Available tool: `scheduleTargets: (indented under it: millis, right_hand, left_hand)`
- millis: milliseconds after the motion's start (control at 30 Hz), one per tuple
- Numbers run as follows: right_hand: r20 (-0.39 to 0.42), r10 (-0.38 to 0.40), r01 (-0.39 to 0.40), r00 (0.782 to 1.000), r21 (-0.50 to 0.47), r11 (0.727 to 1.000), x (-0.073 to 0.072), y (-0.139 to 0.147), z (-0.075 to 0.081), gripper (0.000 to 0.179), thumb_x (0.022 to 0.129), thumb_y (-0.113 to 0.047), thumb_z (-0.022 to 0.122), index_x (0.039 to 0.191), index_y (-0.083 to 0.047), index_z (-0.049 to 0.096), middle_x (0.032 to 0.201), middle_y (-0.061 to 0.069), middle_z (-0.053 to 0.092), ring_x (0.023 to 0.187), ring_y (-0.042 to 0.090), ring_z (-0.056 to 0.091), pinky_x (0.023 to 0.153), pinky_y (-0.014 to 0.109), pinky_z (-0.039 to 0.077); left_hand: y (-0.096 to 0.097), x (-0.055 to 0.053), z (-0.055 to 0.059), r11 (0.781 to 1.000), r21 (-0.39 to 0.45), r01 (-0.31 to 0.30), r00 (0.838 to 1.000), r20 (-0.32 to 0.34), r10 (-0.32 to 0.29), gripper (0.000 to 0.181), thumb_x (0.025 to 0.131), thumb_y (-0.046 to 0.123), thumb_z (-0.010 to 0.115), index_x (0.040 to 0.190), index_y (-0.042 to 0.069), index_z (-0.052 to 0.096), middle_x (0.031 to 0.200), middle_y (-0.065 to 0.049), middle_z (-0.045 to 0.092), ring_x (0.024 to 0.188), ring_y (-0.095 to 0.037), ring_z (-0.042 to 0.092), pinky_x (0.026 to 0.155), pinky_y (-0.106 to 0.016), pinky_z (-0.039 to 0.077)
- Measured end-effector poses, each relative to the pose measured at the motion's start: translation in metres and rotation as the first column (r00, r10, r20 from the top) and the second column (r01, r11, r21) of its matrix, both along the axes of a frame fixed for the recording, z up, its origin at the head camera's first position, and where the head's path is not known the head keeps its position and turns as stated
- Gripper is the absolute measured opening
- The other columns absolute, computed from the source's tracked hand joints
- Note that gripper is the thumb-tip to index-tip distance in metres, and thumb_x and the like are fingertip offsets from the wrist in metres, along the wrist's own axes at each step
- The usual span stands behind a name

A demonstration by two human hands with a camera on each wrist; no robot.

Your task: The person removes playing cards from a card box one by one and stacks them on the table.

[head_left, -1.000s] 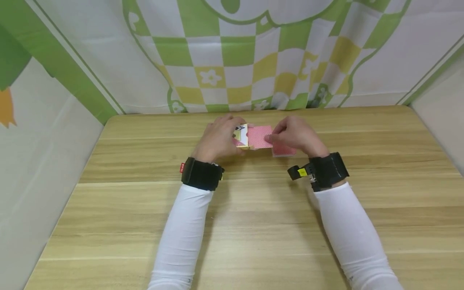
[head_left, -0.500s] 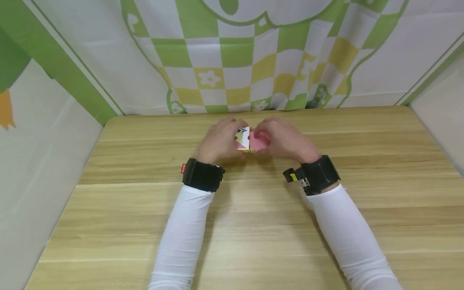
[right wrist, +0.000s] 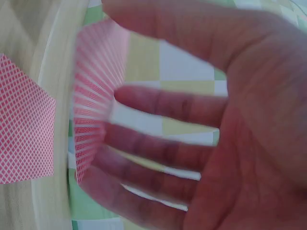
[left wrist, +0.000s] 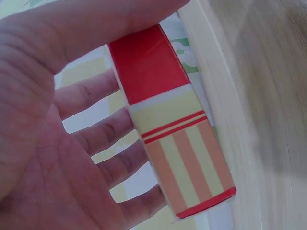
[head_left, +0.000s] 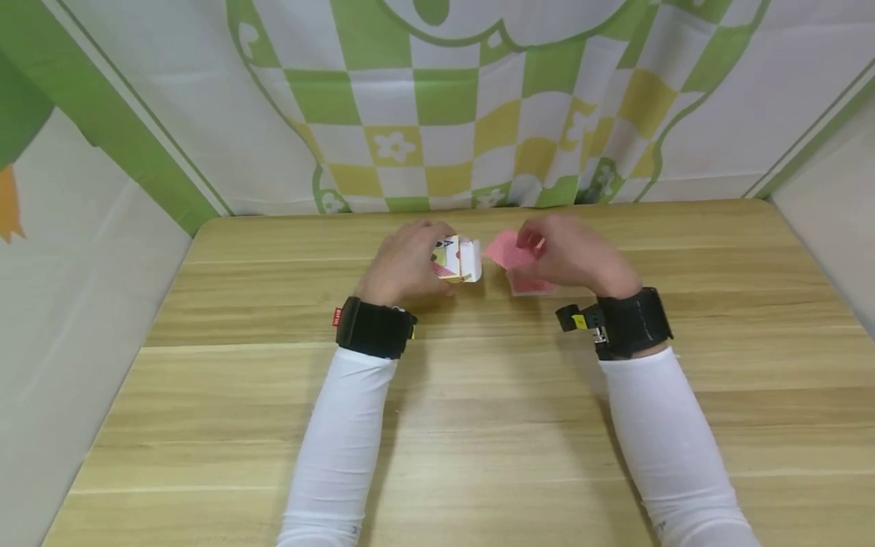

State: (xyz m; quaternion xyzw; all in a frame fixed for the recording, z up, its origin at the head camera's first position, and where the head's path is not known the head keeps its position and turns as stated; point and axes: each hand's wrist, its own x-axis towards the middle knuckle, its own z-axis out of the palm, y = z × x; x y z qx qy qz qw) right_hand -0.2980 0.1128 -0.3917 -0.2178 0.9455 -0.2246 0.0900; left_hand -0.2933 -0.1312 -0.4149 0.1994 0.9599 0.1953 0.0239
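My left hand (head_left: 403, 262) grips a playing-card box (head_left: 450, 258) between thumb and fingers. An ace shows on the box's front, and its white flap (head_left: 472, 260) stands open at the right end. The left wrist view shows the box's red and striped narrow side (left wrist: 165, 120) under the thumb. My right hand (head_left: 577, 254), apart from the box, pinches a red-backed playing card (head_left: 504, 249), seen steeply tilted at the fingertips (right wrist: 122, 96) in the right wrist view. I cannot tell if it is more than one card. Below it, red-backed cards (head_left: 532, 286) lie on the table, partly covered by the hand.
The wood-grain table (head_left: 472, 425) reaches back to a green, white and yellow checked curtain (head_left: 447, 99). Pale walls (head_left: 75, 304) stand on both sides. Each wrist wears a black band (head_left: 376, 328).
My right hand went left to the box, then drew back right with a red-backed card, over the cards on the table. The left hand keeps the box; its open white flap is now exposed.
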Motion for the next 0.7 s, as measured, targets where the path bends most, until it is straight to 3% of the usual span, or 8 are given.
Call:
scheduleTargets:
  millis: [133,300,467,700]
  right_hand:
    - [-0.058,-0.101,0.101,0.993,-0.006,0.995,-0.002,0.003,-0.001,0.041,0.074,-0.042,0.069,0.099,-0.010,0.061,0.094,0.003,0.061,0.085,0.021,0.055,0.072,0.034,0.043]
    - [-0.072,-0.243,0.244,0.967,0.005,0.970,-0.002,0.002,-0.007,0.042,0.073,-0.048,0.067,0.089,-0.010,0.059,0.081,0.005,0.059,0.072,0.023,0.054,0.061,0.035,0.042]
    - [-0.104,-0.304,0.310,0.947,0.051,0.949,-0.004,-0.005,-0.018,0.043,0.073,-0.052,0.065,0.075,-0.010,0.056,0.073,0.006,0.057,0.067,0.024,0.052,0.056,0.036,0.040]
    - [-0.077,-0.348,0.356,0.934,0.152,0.922,-0.005,-0.014,-0.028,0.045,0.074,-0.054,0.064,0.074,-0.010,0.055,0.073,0.007,0.056,0.068,0.025,0.053,0.053,0.035,0.041]
  left_hand:
    - [0.000,0.000,0.000,1.000,-0.007,-0.005,1.000,0.006,0.005,0.076,0.057,0.033,0.082,0.124,0.017,0.051,0.115,0.000,0.051,0.103,-0.019,0.044,0.089,-0.038,0.034]
    - [0.001,0.001,0.000,1.000,-0.018,-0.008,1.000,0.014,0.008,0.076,0.058,0.034,0.082,0.125,0.017,0.050,0.115,-0.001,0.050,0.102,-0.020,0.044,0.088,-0.041,0.035]
    - [0.001,0.001,0.000,1.000,-0.023,-0.014,1.000,0.018,0.015,0.076,0.058,0.035,0.081,0.126,0.018,0.050,0.114,0.000,0.049,0.101,-0.019,0.044,0.087,-0.041,0.035]
    - [0.003,0.002,0.000,0.999,-0.030,-0.012,1.000,0.017,0.012,0.076,0.060,0.035,0.080,0.127,0.018,0.049,0.110,0.001,0.049,0.097,-0.018,0.044,0.083,-0.039,0.037]
